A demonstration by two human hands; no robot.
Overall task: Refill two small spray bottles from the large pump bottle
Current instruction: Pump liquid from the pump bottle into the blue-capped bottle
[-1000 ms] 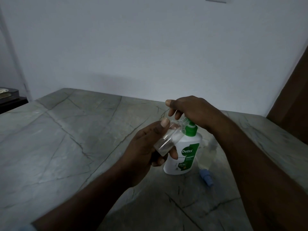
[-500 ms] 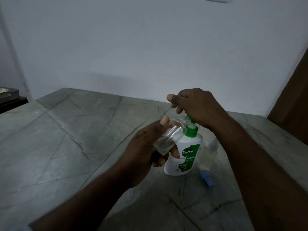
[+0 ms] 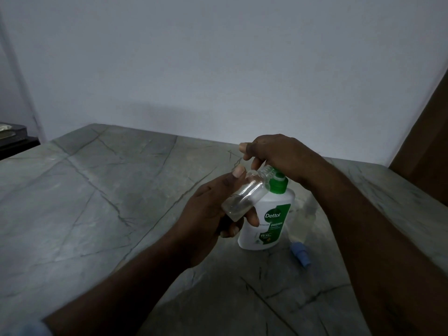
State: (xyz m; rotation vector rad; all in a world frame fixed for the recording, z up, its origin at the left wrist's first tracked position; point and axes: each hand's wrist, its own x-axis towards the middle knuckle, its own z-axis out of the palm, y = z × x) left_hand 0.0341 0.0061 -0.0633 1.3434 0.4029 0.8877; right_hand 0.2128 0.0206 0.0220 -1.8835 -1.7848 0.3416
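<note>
grey stone countertop [image 3: 97, 202], veined with dark cracks, fills the lower view in dim light. nearest the camera, a scrap of pale blue sleeve [image 3: 24, 329] shows at the bottom left corner, and two bare forearms reach forward over the stone. a small blue spray cap [image 3: 300, 256] lies on its side on the counter, just beside the right forearm.

further in, the left hand [image 3: 206, 214] grips a small clear plastic spray bottle [image 3: 244, 195], uncapped, with the thumb across its upper side and the fingers curled under it. this bottle is held off the counter and tilted, its open threaded neck pointing up and right, close against the green collar of a white plastic pump bottle [image 3: 269, 221] with a green label. the pump bottle stands upright on the stone.

the right hand [image 3: 278, 156] sits on top of the pump bottle, its fingers curled down over the pump head, which is hidden beneath it.

just right of the pump bottle, a second small clear bottle [image 3: 301, 221] stands upright, blurred and partly behind the right forearm.

beyond the counter rises a plain white wall [image 3: 218, 69], with a brown wooden panel [image 3: 426, 132] at the far right and a dark shelf edge [image 3: 14, 139] at the far left.
</note>
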